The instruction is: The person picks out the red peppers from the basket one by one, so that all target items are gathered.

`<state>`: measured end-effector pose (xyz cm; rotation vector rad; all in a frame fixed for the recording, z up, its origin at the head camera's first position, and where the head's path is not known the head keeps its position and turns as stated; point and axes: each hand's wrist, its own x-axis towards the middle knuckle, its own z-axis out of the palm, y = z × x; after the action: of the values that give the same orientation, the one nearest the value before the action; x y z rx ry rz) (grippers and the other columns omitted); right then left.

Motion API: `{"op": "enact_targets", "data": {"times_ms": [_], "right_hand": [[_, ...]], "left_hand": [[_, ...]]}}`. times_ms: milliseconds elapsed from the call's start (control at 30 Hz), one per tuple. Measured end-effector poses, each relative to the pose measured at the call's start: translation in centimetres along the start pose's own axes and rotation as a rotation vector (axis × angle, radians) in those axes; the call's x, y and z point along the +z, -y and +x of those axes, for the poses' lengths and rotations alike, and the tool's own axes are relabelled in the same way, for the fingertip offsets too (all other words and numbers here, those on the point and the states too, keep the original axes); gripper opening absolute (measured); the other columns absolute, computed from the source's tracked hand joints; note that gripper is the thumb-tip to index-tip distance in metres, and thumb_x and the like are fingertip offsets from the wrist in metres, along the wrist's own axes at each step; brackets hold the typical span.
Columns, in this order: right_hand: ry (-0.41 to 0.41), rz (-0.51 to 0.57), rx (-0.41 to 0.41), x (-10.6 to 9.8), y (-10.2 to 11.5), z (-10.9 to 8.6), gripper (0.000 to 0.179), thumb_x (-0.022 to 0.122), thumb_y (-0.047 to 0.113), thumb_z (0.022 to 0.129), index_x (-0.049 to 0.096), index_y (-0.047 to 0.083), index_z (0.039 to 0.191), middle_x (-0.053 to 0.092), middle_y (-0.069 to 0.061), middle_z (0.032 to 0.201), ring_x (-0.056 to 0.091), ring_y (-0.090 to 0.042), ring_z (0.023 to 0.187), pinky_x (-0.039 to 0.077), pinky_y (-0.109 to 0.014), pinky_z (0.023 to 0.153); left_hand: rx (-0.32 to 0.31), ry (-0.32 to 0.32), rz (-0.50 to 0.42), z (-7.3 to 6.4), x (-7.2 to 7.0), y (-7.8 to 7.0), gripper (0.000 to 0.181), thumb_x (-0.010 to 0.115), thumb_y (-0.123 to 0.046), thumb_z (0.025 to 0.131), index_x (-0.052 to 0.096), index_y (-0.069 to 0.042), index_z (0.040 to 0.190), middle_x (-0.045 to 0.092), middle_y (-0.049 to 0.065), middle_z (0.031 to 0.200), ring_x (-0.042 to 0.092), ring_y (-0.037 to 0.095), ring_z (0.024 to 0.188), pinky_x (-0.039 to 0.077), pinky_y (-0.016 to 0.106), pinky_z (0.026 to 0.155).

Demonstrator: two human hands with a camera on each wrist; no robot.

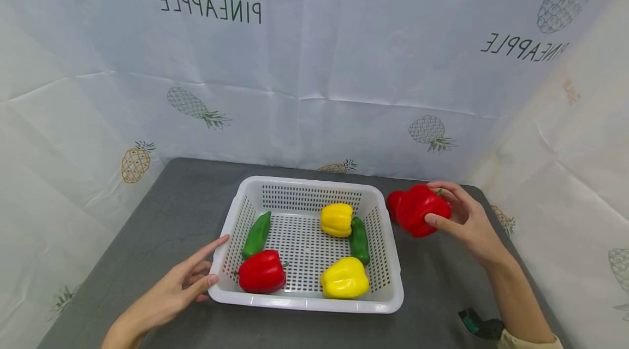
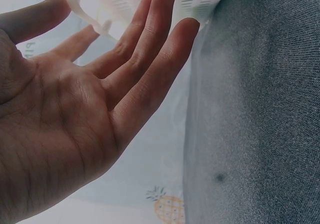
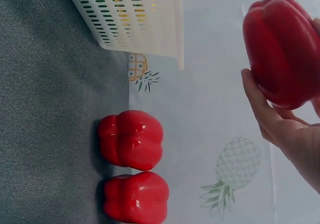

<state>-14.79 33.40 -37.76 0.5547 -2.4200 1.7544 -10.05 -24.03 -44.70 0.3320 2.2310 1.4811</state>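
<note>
My right hand (image 1: pixel 469 226) holds a red bell pepper (image 1: pixel 420 211) above the table, right of the white basket (image 1: pixel 304 306). Thumb and fingers grip its sides, and the right wrist view shows the held pepper well clear of the grey surface. Two more red bell peppers, a nearer one (image 3: pixel 132 140) and another (image 3: pixel 137 198), lie side by side on the table; in the head view the held pepper mostly hides them. At the basket's left rim, my left hand (image 1: pixel 169 289) rests its fingertips and thumb, fingers fairly straight.
Inside the basket lie a red bell pepper (image 1: pixel 262 271), two yellow bell peppers, one at the back (image 1: pixel 336 219) and one in front (image 1: pixel 345 278), and two green peppers, left (image 1: pixel 256 235) and right (image 1: pixel 359 241). A dark strap-like object (image 1: pixel 479 324) sits by the right forearm. Pineapple-print cloth (image 1: pixel 304 65) walls the table.
</note>
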Motion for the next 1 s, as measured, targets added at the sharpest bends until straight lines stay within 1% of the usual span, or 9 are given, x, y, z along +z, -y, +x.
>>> {"op": "enact_targets", "data": {"times_ms": [167,333,400,567,667,800,900,1000], "right_hand": [[-0.021,-0.028,-0.007,0.1,0.1,0.1,0.063,0.066,-0.011,0.095,0.049,0.003,0.154,0.068,0.005,0.138,0.075,-0.013,0.106,0.066,-0.028,0.082],[-0.008,-0.063,-0.017,0.3,0.1,0.3,0.063,0.067,-0.011,0.095,0.049,0.002,0.154,0.066,0.007,0.141,0.074,-0.011,0.112,0.066,-0.028,0.083],[-0.001,-0.056,-0.014,0.3,0.1,0.3,0.063,0.067,-0.011,0.096,0.049,0.002,0.155,0.065,0.007,0.142,0.072,-0.011,0.114,0.066,-0.028,0.083],[0.04,0.005,0.002,0.1,-0.2,0.5,0.06,0.062,-0.01,0.098,0.049,0.004,0.155,0.063,0.005,0.143,0.07,-0.011,0.117,0.066,-0.03,0.084],[0.05,0.024,0.02,0.0,-0.4,0.5,0.06,0.06,-0.01,0.099,0.048,0.005,0.155,0.061,0.005,0.143,0.068,-0.011,0.119,0.066,-0.03,0.085],[0.021,-0.028,0.044,0.0,-0.7,0.3,0.067,0.068,-0.008,0.093,0.047,0.007,0.155,0.06,0.007,0.144,0.066,-0.01,0.121,0.066,-0.03,0.083],[0.001,-0.106,0.053,0.1,-0.9,0.2,0.078,0.078,-0.007,0.086,0.046,0.008,0.156,0.058,0.007,0.146,0.064,-0.011,0.122,0.066,-0.029,0.083],[-0.004,-0.169,0.061,0.1,-1.2,0.1,0.087,0.085,-0.003,0.082,0.045,0.011,0.157,0.054,0.008,0.148,0.062,-0.012,0.123,0.065,-0.029,0.083]], "left_hand": [[-0.002,-0.001,0.003,0.0,0.0,0.0,0.082,0.065,-0.019,0.107,0.017,-0.014,0.174,0.067,0.025,0.136,0.068,0.034,0.12,0.066,0.045,0.083],[0.009,0.004,0.005,0.1,0.0,0.0,0.082,0.064,-0.019,0.107,0.017,-0.013,0.174,0.068,0.023,0.133,0.068,0.034,0.119,0.066,0.046,0.083],[0.011,0.006,0.004,0.1,0.0,0.1,0.082,0.064,-0.019,0.107,0.017,-0.013,0.174,0.067,0.024,0.135,0.068,0.034,0.119,0.065,0.046,0.083],[0.008,0.01,-0.013,0.1,0.0,0.0,0.082,0.064,-0.019,0.108,0.016,-0.014,0.175,0.063,0.03,0.142,0.068,0.036,0.122,0.065,0.049,0.085],[0.005,0.013,-0.02,0.0,0.0,0.0,0.083,0.064,-0.019,0.108,0.016,-0.015,0.175,0.063,0.03,0.143,0.068,0.036,0.122,0.066,0.049,0.085],[0.008,0.016,-0.022,0.1,-0.1,0.1,0.082,0.063,-0.019,0.108,0.015,-0.015,0.175,0.064,0.029,0.142,0.068,0.035,0.122,0.066,0.046,0.085],[0.009,0.016,-0.02,0.0,-0.1,0.2,0.082,0.064,-0.019,0.108,0.016,-0.015,0.175,0.065,0.028,0.14,0.068,0.035,0.121,0.065,0.046,0.085],[0.002,0.014,-0.018,0.0,-0.1,0.2,0.082,0.064,-0.02,0.108,0.017,-0.016,0.175,0.065,0.026,0.14,0.069,0.033,0.12,0.066,0.046,0.085]]}}
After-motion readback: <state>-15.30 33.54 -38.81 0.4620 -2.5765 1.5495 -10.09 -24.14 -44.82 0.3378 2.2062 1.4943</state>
